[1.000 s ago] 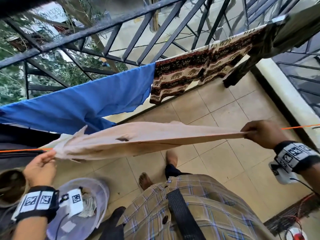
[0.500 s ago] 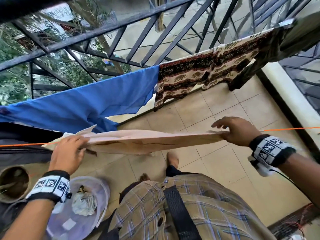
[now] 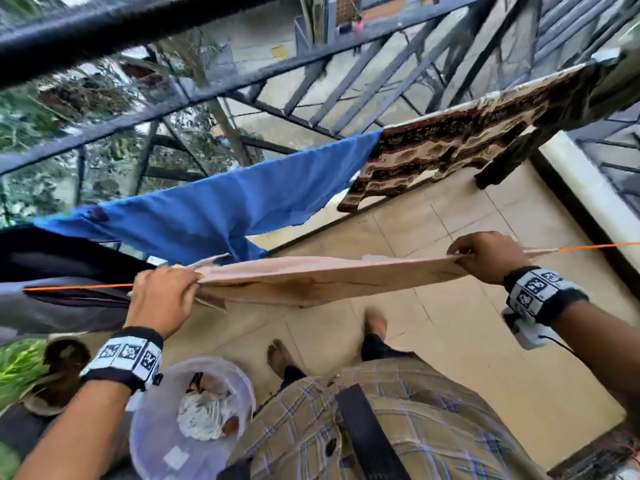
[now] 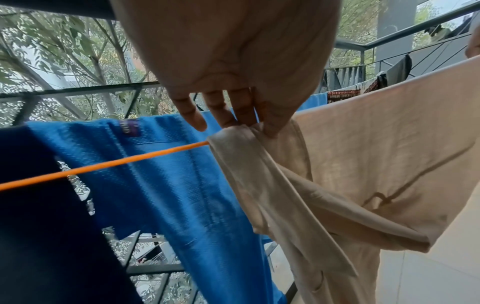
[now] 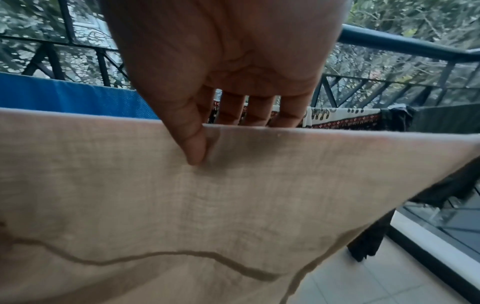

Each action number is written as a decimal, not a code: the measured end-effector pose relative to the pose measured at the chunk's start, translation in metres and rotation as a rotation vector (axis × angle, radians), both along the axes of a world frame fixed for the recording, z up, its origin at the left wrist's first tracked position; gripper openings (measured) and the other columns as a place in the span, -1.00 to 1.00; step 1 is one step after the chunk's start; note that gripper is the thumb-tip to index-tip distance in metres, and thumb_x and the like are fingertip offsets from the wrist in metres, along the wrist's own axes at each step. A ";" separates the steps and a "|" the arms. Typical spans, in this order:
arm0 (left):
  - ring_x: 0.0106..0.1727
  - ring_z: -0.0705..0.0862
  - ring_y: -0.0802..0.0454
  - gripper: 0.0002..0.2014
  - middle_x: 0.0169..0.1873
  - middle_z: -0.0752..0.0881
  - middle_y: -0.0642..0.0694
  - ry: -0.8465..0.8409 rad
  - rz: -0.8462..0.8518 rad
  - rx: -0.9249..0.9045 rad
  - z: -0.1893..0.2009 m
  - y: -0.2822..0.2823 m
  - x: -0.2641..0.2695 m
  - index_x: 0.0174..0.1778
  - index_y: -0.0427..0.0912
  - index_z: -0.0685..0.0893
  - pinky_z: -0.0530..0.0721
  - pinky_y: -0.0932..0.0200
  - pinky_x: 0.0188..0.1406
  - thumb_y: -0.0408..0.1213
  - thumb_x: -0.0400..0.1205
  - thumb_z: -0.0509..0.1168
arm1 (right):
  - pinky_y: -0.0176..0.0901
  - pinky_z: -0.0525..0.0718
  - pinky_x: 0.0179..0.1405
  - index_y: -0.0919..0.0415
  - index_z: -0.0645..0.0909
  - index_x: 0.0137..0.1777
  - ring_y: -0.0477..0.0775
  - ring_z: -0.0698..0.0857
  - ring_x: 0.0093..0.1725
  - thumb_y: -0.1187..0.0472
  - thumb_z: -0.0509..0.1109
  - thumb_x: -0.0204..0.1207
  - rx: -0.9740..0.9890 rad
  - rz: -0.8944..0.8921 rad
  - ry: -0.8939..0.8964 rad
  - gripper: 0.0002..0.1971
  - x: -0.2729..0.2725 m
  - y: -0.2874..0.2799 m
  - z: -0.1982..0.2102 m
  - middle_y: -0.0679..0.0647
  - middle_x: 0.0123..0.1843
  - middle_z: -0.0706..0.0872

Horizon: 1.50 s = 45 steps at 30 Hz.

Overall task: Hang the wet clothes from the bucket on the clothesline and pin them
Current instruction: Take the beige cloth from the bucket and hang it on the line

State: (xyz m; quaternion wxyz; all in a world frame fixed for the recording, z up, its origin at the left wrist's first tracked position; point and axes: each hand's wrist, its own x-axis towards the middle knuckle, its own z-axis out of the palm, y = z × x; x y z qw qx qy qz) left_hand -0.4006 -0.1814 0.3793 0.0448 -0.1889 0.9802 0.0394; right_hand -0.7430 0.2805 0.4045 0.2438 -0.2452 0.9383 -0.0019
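Note:
A beige wet garment (image 3: 322, 278) (image 4: 376, 164) (image 5: 182, 205) hangs folded over the orange clothesline (image 3: 79, 287) (image 4: 103, 164). My left hand (image 3: 162, 296) (image 4: 233, 115) pinches its bunched left end at the line. My right hand (image 3: 485, 254) (image 5: 233, 115) grips its right end, thumb on the near side and fingers behind the fold. The translucent bucket (image 3: 152, 427) stands on the floor at lower left with a crumpled whitish cloth (image 3: 204, 415) inside. No pins show.
A blue garment (image 3: 225, 206) and a patterned brown cloth (image 3: 450, 140) hang on the dark metal railing (image 3: 242, 84) beyond. Dark cloths (image 3: 52, 265) hang at left. My bare feet (image 3: 375, 323) stand on beige floor tiles; a white ledge (image 3: 588, 188) runs along the right.
My right hand slid right along the line and closed on the garment's end. My left hand stayed at the left end, and the cloth now lies stretched wider over the line.

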 end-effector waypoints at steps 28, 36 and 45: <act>0.02 0.62 -0.28 -0.73 -0.03 0.76 -0.15 0.002 0.046 0.015 0.015 -0.154 0.108 0.06 -0.16 0.78 0.63 -0.18 -0.01 -0.28 0.48 0.31 | -0.06 0.68 0.04 -0.17 0.67 0.24 0.03 0.72 0.06 0.11 0.58 0.33 -0.167 0.101 -0.066 -0.55 0.123 -0.183 -0.025 -0.10 0.03 0.75; -0.17 0.61 -0.33 -0.65 -0.12 0.75 -0.22 -0.083 0.102 0.038 0.002 -0.144 0.098 -0.08 -0.18 0.76 0.65 -0.22 -0.11 -0.22 0.48 0.06 | -0.04 0.64 -0.03 0.00 0.74 0.16 0.22 0.74 0.02 0.16 0.66 0.27 0.017 0.148 -0.113 -0.58 0.096 -0.116 -0.031 0.04 -0.03 0.81; -0.20 0.61 -0.37 -0.62 -0.13 0.74 -0.29 -0.188 0.115 -0.005 0.003 -0.144 0.107 0.00 -0.24 0.76 0.64 -0.30 -0.17 -0.15 0.47 0.12 | 0.00 0.62 -0.13 0.07 0.79 -0.04 0.26 0.72 -0.10 0.31 0.51 0.44 0.034 0.071 -0.070 -0.84 0.072 -0.052 -0.012 0.07 -0.22 0.77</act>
